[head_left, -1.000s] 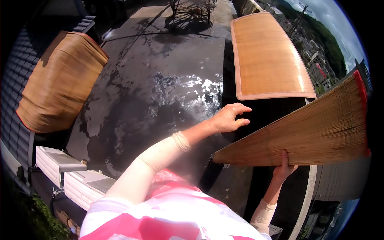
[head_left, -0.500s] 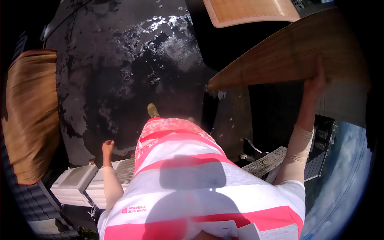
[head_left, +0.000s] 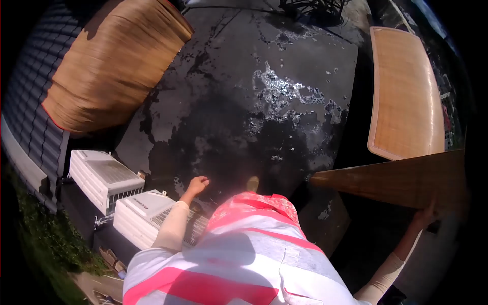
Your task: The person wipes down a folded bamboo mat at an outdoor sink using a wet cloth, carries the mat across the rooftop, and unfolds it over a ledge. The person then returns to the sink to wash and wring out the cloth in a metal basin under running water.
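One shadowed mat (head_left: 396, 180) at frame right seems gripped along its lower edge by the right hand (head_left: 425, 217) for support; the left hand (head_left: 197, 185), left of centre, is loosely closed, empty.

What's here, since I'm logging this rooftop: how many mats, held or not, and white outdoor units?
Unheld mats: 2
Mat held in the right hand: 1
White outdoor units: 2
Total: 5
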Motion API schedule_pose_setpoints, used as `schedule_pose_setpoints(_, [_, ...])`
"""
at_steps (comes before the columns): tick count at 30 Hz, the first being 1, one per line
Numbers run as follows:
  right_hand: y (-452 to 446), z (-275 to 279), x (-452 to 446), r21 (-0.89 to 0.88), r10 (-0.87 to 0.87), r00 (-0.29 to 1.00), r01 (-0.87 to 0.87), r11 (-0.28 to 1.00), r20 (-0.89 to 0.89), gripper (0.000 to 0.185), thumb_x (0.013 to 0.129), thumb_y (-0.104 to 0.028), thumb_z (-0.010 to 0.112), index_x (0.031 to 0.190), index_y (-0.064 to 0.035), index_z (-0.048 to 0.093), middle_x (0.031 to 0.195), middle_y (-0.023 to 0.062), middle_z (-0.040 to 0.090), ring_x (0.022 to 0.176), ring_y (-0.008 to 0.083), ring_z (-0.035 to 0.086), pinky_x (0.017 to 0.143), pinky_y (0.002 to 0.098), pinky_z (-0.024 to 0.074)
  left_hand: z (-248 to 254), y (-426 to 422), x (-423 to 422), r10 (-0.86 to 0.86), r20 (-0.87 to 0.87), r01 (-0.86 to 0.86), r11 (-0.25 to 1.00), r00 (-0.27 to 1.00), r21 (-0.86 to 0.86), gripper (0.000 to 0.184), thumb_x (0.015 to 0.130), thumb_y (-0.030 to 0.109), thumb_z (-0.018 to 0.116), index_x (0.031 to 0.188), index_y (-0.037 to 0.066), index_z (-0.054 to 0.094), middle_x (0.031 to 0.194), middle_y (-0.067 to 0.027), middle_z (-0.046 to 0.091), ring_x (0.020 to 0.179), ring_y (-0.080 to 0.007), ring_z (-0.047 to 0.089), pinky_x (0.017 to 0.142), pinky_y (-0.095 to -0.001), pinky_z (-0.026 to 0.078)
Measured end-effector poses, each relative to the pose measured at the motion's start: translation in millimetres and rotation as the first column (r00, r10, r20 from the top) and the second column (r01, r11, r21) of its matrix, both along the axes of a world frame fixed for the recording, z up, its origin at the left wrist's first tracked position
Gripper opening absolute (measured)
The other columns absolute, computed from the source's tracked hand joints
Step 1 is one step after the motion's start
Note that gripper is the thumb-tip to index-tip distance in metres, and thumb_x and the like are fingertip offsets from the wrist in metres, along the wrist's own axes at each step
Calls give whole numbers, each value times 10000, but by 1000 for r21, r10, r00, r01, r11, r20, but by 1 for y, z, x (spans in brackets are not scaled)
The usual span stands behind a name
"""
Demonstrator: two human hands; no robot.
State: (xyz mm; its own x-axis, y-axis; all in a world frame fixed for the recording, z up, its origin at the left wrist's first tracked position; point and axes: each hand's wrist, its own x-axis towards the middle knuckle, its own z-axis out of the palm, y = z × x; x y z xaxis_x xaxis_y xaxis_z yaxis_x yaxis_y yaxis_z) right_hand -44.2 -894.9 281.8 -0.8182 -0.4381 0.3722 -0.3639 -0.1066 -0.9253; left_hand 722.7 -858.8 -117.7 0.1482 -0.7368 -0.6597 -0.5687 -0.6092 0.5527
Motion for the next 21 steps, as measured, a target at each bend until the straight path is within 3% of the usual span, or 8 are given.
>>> schedule_pose_setpoints(1, [-13,2,15,-4,-57,998,57,998,-16,467,855,-210,629,1234,35,507,1256,126,518,1098,234,524,950,384,434,1,-12,-3,9,-28,-10,1000,1000,-24,365,828,257,623,1100,14,612,1031,-157,649,977,-267,620,851,-340,475])
schedule_pose_setpoints(4, [-38,4,25,12,72,990,-74,997,120,424,820,-159,652,1182,37,552,1236,120,539,1104,239,529,949,404,449,24,-39,-20,-29,0,29,995,1000,-91,364,824,262,614,1097,21,616,1071,-173,632,1017,-289,604,884,-355,466])
schedule_pose_setpoints(7, [-67,-4,27,38,215,974,-218,975,72,415,843,-187,616,1199,18,555,1247,110,536,1119,231,517,963,399,432,48,-54,-37,-85,22,87,987,996,-136,363,815,271,606,1074,17,623,1059,-181,630,1004,-307,602,872,-376,469])
schedule_pose_setpoints(10, [-104,3,53,69,193,981,-193,979,17,417,828,-172,638,1186,28,558,1239,117,538,1101,224,525,949,368,441,49,-68,-49,-119,-27,115,986,993,-116,358,805,279,601,1051,20,631,1053,-180,631,1000,-323,596,858,-394,468])
schedule_pose_setpoints(13, [-149,4,78,-5,17,1000,-17,1000,24,420,822,-172,655,1168,45,558,1221,126,546,1071,218,536,928,342,453,53,-99,-63,-145,-15,142,982,989,-123,335,793,253,602,1021,11,641,1040,-189,632,992,-329,598,846,-394,473])
schedule_pose_setpoints(16, [-184,7,85,2,86,995,-86,996,-42,452,799,-163,690,1160,66,545,1222,135,538,1053,213,540,912,325,464,55,-144,-73,-159,17,160,982,987,-99,328,790,237,602,1014,1,642,1032,-195,632,987,-331,599,845,-399,473])
schedule_pose_setpoints(19, [-219,11,93,9,63,997,-63,998,-37,614,701,-147,781,1211,55,505,1240,131,522,1072,248,526,891,366,478,42,-187,-77,-92,64,98,992,994,-84,332,789,226,616,1031,-1,639,1027,-200,634,980,-336,604,847,-393,472])
schedule_pose_setpoints(21, [-243,8,87,-12,105,994,-105,994,-37,539,750,-143,742,1185,77,514,1236,133,524,1062,223,533,903,334,470,27,-214,-72,-99,69,98,995,993,24,369,812,271,635,1099,41,625,1089,-166,628,1038,-300,591,885,-375,463])
